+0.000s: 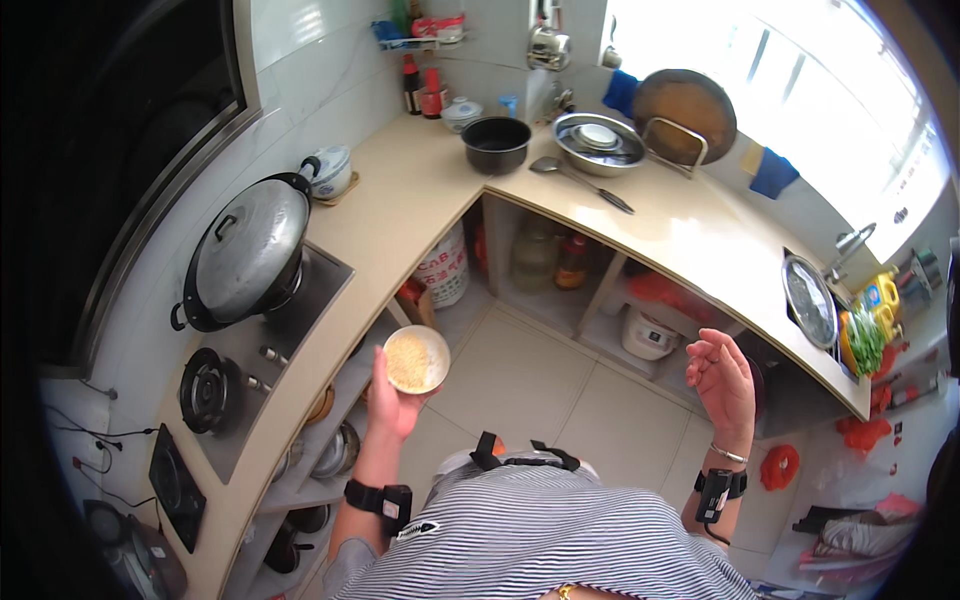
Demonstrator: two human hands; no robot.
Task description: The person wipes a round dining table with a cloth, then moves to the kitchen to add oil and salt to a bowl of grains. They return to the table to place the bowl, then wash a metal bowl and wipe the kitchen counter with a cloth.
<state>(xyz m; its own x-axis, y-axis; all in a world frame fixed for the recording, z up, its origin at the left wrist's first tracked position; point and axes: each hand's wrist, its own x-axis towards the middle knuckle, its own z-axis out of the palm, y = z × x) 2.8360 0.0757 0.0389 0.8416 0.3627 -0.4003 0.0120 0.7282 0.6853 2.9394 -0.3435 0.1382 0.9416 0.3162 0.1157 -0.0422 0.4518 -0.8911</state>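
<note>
My left hand [397,397] holds a small white bowl [440,360] by its side, above the floor near the counter edge. Pale yellow grains [407,362], of a kind I cannot tell, fill part of the bowl. My right hand [721,375] is raised with nothing in it, its fingers loosely curled and apart, near the counter's right part. Before me on the counter [420,169] stand a dark, deep pot [496,146] and a steel basin [600,161] with dishes in it. A metal cooking ladle or spatula [581,180] lies beside them.
A large lidded wok [255,247] sits on the gas stove [292,330] at the left. A round wooden board [684,112] leans in a rack by the window. The sink [810,300], leafy greens [864,343] and a yellow jug [879,296] are at the right. Open shelves [315,457] run below the counter.
</note>
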